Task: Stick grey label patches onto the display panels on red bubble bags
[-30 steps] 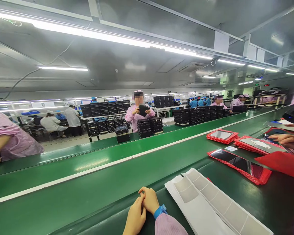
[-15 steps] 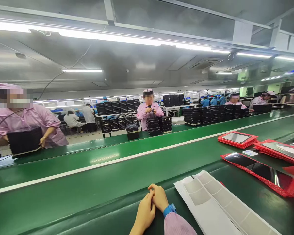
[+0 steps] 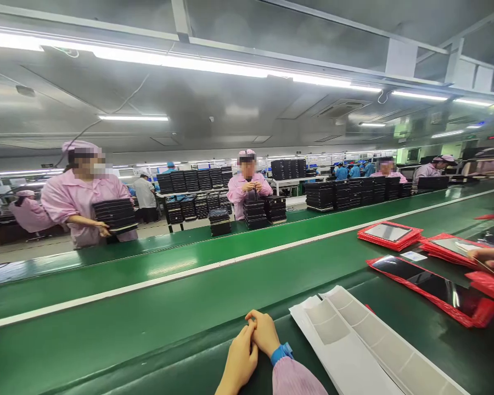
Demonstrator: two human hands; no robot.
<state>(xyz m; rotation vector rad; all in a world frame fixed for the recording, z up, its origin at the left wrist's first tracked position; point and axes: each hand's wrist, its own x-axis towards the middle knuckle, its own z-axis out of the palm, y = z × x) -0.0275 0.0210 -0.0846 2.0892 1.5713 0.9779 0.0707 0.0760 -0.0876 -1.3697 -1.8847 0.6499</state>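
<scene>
My left hand (image 3: pixel 239 356) and my right hand (image 3: pixel 265 333) rest together at the near edge of the green work surface, fingers closed and folded against each other. No object shows in either of them. A blue wristband (image 3: pixel 281 354) circles my right wrist, below it a pink sleeve. Just right of my hands lie white sheets (image 3: pixel 354 351) bearing rows of grey rectangular labels. Beyond these sheets is a black glossy panel (image 3: pixel 420 280) on red wrapping.
A conveyor (image 3: pixel 181 291) with a white line (image 3: pixel 168 278) runs across. Red-wrapped panels (image 3: pixel 389 235) are stacked at right, where another person's hand (image 3: pixel 492 257) reaches in. Across the belt, a co-worker in pink (image 3: pixel 86 197) carries a black stack (image 3: pixel 115 215); more black stacks (image 3: pixel 341 196) line the far side.
The co-worker at far left has moved right with the black stack, lifting it. Another person's hand has come in at the right edge. My hands stay folded.
</scene>
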